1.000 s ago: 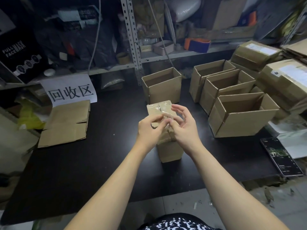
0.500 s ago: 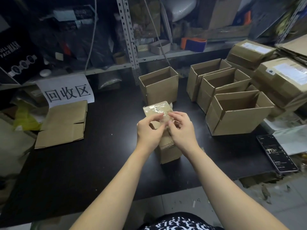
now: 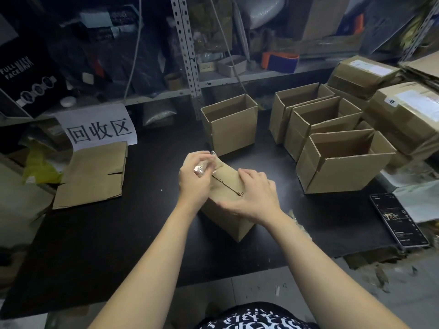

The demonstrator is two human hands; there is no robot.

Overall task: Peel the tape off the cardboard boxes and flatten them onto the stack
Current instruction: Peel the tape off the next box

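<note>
Box: brown corrugated cardboard, matt, with a rough, ragged flap edge.
Tape: clear plastic film, glossy and crumpled (it catches the light in small bright flecks).
Table: black, matt, smooth top.
Flattened stack, left: the same matt brown cardboard.
Open boxes, right: matt cardboard, plain inside and out.
Sealed boxes, far right: cardboard under shiny tape bands, with white paper labels.
Sign, far left: white matt paper, black print.
Shelf post, far: grey perforated metal, dull finish.
Phone, near right: glossy glass screen.
</note>
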